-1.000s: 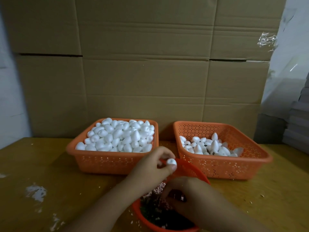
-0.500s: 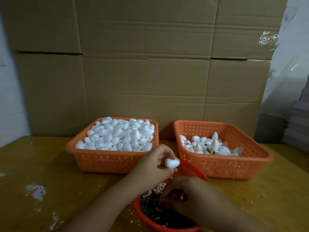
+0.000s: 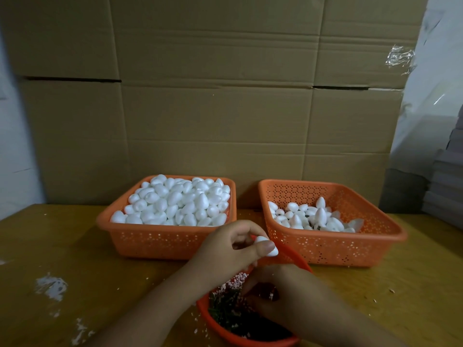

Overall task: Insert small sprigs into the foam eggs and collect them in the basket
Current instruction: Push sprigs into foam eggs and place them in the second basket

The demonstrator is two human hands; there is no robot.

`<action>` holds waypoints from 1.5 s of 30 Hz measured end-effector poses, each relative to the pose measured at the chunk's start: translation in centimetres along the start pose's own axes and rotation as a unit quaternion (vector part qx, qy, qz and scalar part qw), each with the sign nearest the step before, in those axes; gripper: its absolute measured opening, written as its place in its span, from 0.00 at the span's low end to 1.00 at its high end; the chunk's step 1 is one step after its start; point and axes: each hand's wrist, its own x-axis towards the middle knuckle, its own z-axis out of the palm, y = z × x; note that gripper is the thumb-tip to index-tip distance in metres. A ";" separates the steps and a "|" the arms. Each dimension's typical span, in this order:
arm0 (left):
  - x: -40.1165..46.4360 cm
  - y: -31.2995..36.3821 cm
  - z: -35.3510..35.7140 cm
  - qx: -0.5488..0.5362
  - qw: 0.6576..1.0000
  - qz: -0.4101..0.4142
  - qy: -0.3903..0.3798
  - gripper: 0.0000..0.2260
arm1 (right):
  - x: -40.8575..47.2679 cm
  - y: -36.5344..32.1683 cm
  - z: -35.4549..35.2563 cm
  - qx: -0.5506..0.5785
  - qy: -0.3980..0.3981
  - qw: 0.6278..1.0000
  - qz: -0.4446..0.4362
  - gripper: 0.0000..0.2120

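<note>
Dim, warm indoor light; soft shadows; wide-angle bowing at edges

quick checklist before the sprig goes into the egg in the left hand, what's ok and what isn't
1. Egg held firmly: ok. The left hand pinches the foam egg between thumb and fingers.
2. Sprig picked: cannot tell. The right hand is down in the red bowl with fingers curled, but what they hold is hidden.
3. Sprigs available: ok. Dark green sprigs lie in the bowl.
4. Room in the collecting basket: ok, it is only partly filled.
5. Egg supply: ok. The full basket is heaped.
6. Insertion end of the egg facing the right hand: cannot tell.
</note>
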 end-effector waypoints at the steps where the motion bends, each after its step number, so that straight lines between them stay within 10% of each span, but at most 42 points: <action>1: -0.1 0.2 0.0 0.001 1.000 0.002 -0.007 0.10 | 0.0 0.0 0.0 0.001 -0.002 1.000 -0.002 0.13; 45: 0.1 -0.1 -0.2 -0.051 0.997 -0.004 0.049 0.11 | -0.1 0.2 0.2 -0.022 0.004 1.000 0.009 0.14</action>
